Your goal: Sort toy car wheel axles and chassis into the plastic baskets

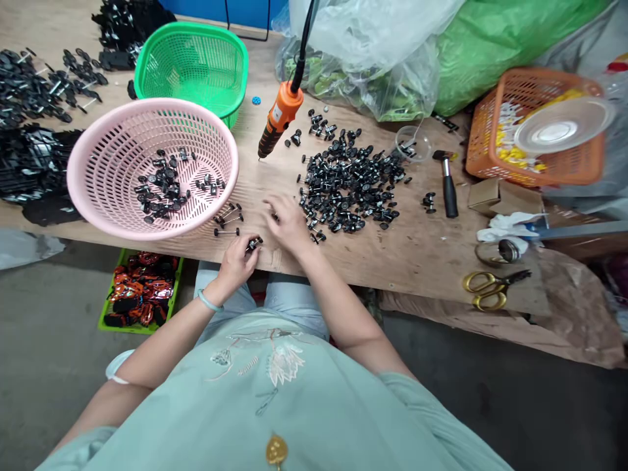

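Note:
My left hand (237, 263) is closed at the table's front edge, pinching a small black wheeled part (254, 244) between thumb and fingers. To the right of it, my right hand (288, 226) is just above the tabletop with its fingers curled. A small dark piece (275, 216) shows at those fingertips; its kind is too small to make out. Beside the right hand spreads a pile of small black wheel-and-axle parts (348, 183). Several longer wheeled axles (226, 231) lie left of my hands, below the pink basket (81, 176), which holds more of the small wheeled parts.
An orange electric screwdriver (280, 118) hangs on its cable above the table. Behind stand a green basket (240, 72) and bags of green parts (363, 78). On the right are a hammer (449, 190), gold scissors (490, 284) and an orange basket (478, 140). Black parts (34, 157) pile up left.

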Demonstrator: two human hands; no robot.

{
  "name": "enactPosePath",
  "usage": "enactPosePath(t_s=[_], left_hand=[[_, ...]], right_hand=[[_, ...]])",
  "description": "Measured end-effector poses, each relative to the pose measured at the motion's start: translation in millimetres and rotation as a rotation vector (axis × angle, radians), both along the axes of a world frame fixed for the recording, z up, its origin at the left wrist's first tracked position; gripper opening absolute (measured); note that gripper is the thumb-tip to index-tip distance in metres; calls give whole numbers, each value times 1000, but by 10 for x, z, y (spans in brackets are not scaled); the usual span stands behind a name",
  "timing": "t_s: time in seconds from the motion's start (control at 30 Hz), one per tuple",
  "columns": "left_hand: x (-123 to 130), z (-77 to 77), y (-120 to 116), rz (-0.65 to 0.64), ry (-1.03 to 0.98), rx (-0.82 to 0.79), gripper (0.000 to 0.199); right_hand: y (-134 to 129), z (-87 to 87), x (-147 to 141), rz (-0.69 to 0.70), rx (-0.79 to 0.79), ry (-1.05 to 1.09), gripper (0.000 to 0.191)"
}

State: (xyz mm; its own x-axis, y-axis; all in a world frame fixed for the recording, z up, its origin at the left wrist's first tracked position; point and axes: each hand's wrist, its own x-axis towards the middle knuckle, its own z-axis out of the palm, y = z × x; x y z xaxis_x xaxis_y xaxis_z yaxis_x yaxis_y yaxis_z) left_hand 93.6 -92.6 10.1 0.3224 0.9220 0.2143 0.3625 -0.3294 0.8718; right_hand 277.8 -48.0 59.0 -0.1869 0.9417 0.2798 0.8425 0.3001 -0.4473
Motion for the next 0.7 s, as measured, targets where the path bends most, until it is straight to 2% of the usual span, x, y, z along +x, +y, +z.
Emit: enactPosePath(t_s=[0.1,0.2,0.27,0.33,0.47,0.6,0.7], left_hand=[[164,66,216,-28,-15,54,24],[419,86,532,-35,-18,67,26],[574,55,718,-62,-2,54,30],[680,7,832,-107,9,23,41],[791,-54,817,-137,-116,-121,62],[963,-41,617,-52,-440,-352,52],[1132,1,467,77,-588,-343,38]], right_hand=[[-486,20,517,-253,44,-25,36],[-936,9,793,-399,-107,-99,79],[-1058,5,811,-441,-244,-132,101],[-1019,13,766,-446,-336,-127,105],[-699,16,648,-422,-399,-29,89],[-402,-129,505,-388,-311,153,63],[-260,-276,416,-389,-163,346,47]])
